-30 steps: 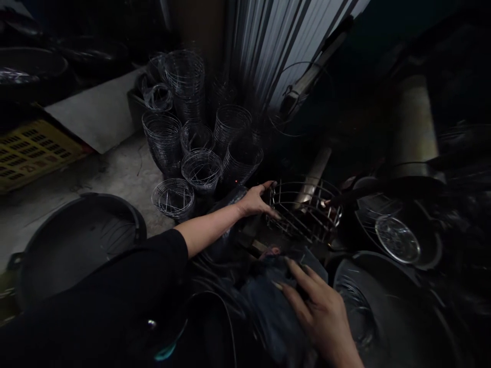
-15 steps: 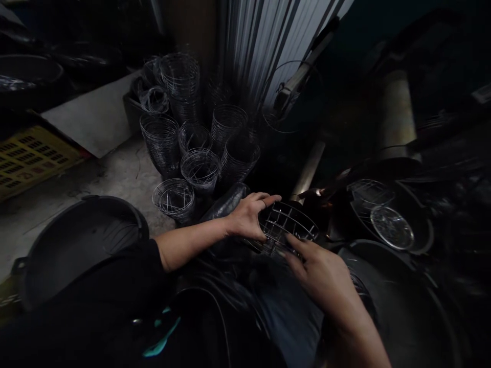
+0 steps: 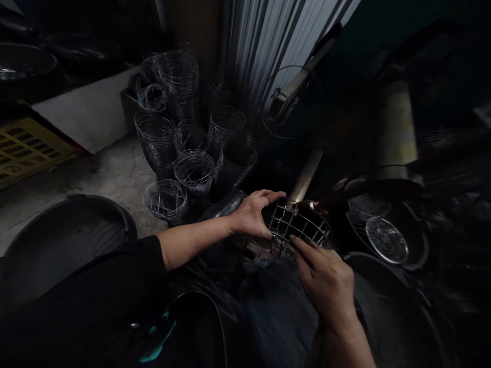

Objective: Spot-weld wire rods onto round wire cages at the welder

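A round wire basket with a grid of metal wires is between my hands, above my lap, close to a machine's metal rod. My left hand grips its left side, thumb on the near side and fingers over the far rim. My right hand has its fingers closed at the basket's near edge; the fingertips are partly hidden and dark. A ring is on a finger of my left hand.
Stacks of wire baskets stand on the floor ahead to the left. A dark tub is at left, another tub at right. A round wire piece lies in a pan behind it. A yellow crate sits far left.
The basket has shifted slightly right and its open grid faces me more. Both hands stay on it, the right one a little lower. The view has shifted slightly.
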